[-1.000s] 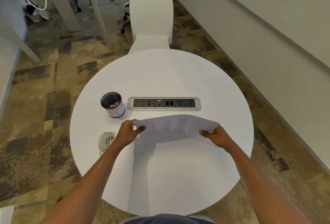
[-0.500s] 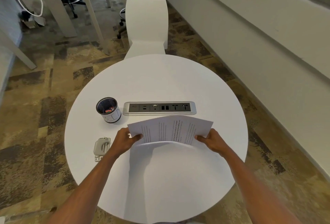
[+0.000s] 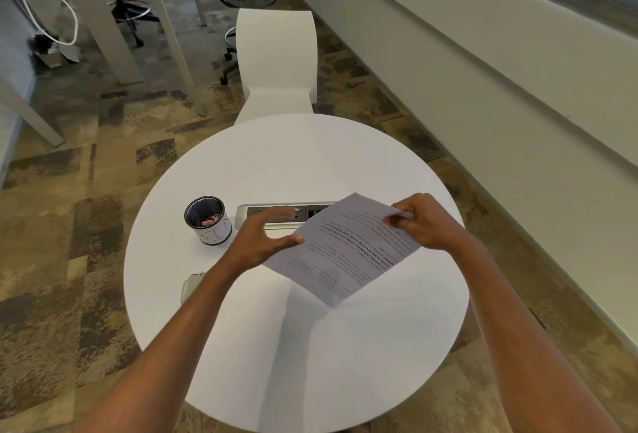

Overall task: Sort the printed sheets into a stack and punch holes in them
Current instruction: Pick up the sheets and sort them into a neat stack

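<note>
The printed sheets [image 3: 348,249] hang turned at an angle above the round white table [image 3: 310,163]. My right hand [image 3: 423,222] pinches their far right corner. My left hand [image 3: 266,236] is spread open at their left edge, thumb touching the paper and fingers apart; I cannot tell whether it grips. A grey hole punch [image 3: 191,286] lies on the table near its left edge, mostly hidden behind my left forearm.
A dark mesh pen cup [image 3: 208,220] stands left of the metal socket strip [image 3: 272,213] set into the table. A white chair [image 3: 276,60] is at the far side. A low wall runs along the right; desks and an office chair stand behind.
The sheets were held level by both side edges; they are rotated now, with my right hand raised to the far corner and my left hand opened at the left edge. The view tilted up.
</note>
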`<state>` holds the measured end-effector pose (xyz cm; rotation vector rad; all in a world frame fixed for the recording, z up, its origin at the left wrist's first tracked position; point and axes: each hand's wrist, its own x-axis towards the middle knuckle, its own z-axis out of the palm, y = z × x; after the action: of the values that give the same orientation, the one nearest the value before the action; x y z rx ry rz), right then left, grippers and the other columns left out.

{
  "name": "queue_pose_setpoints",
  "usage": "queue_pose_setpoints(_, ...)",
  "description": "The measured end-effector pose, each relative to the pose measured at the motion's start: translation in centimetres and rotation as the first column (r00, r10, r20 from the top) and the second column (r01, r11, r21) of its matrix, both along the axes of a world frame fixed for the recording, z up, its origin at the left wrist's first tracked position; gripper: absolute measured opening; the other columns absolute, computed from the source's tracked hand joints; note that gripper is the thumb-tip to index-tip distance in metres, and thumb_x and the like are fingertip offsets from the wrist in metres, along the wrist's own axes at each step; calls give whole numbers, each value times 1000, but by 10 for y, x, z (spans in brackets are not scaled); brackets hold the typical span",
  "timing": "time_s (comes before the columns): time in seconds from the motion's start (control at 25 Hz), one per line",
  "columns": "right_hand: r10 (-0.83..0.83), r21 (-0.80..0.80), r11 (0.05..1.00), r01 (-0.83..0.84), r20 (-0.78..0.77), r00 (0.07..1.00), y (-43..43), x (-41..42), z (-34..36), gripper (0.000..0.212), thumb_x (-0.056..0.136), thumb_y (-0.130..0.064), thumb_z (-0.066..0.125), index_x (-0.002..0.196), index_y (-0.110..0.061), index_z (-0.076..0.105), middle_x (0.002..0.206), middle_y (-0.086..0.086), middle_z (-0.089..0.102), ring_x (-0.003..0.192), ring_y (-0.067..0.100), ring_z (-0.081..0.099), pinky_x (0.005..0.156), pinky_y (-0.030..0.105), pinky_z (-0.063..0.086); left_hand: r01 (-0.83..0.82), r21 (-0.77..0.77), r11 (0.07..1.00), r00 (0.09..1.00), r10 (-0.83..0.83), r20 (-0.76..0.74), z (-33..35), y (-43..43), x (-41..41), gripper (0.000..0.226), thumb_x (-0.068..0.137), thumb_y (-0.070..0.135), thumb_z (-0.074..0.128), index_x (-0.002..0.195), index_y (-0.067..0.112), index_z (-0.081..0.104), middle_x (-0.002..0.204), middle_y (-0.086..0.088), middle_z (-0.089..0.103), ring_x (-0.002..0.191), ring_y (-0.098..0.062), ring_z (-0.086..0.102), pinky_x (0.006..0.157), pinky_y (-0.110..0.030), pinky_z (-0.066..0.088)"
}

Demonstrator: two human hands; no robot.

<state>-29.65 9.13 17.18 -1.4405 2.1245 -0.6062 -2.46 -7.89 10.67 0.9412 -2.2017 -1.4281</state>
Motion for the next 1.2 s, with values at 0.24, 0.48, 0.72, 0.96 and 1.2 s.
queue_pose_setpoints(0.24,92,-30,995,-91,20,996,-12,22,25,14,90,-21,62,95,-18,75,91,-2,74,81,16,68,72,34,57,99,86,991,990,-90,-106,0,23,-25,14,84,20,70,98,19,74,97,1,75,83,-14,70,73,-35,55)
queue_pose_setpoints(0.48,-249,-61,959,276,280,927,8,-2,-11,62,74,-31,81,129,-18,55,118,-5,63,105,16,61,87,31,50,-74,274,959,973,129,-191,-7,26,-13,16,85,22,68,99,19,75,100,1,76,88,-22,71,84,-47,56)
queue_pose_setpoints(0.72,-62,31,998,54,577,814,5,44,-62,37,81,-10,73,113,-27,65,117,-4,71,106,20,67,89,43,57,-73,353,933,967,153,-204,-12,26,-11,29,80,31,71,106,16,72,105,-3,74,90,-31,70,84,-53,56)
queue_pose_setpoints(0.96,-91,-49,991,121,395,914,-7,36,-65,25,86,-11,68,111,-12,70,115,7,71,103,26,66,90,43,55,-35,216,976,984,71,-163,-15,16,-5,20,85,16,68,104,16,72,102,14,74,93,-13,70,79,-25,56)
queue_pose_setpoints(1.2,-158,-75,978,192,324,933,-13,31,-75,20,86,-11,68,106,-7,72,104,6,72,94,25,68,82,39,56,-125,137,983,980,143,-135,-25,14,-12,20,83,16,71,102,22,72,93,24,73,88,-8,68,79,-23,54)
